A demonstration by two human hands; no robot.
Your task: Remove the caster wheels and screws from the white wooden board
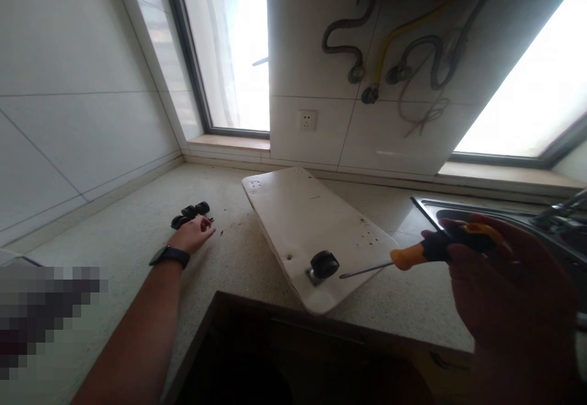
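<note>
My left hand (196,235), a dark watch on its wrist, is on the counter beside several black caster wheels (189,211). Its fingers are curled together at the casters' near side, and what they pinch is too small to make out. In my right hand (509,276) is a screwdriver (410,257) with a yellow and black handle, its shaft pointing left. A second dark shaft (428,215) sticks out of the same grip, up and to the left. Near the screwdriver's tip, a black caster (324,264) with a metal plate sits on the near corner of a white board (305,209).
Small bits lie on the counter (229,264) near my left hand. A metal sink (424,202) with a faucet (562,209) is at the right. Pipes (343,24) and a socket (307,120) are on the tiled wall. The board has several holes.
</note>
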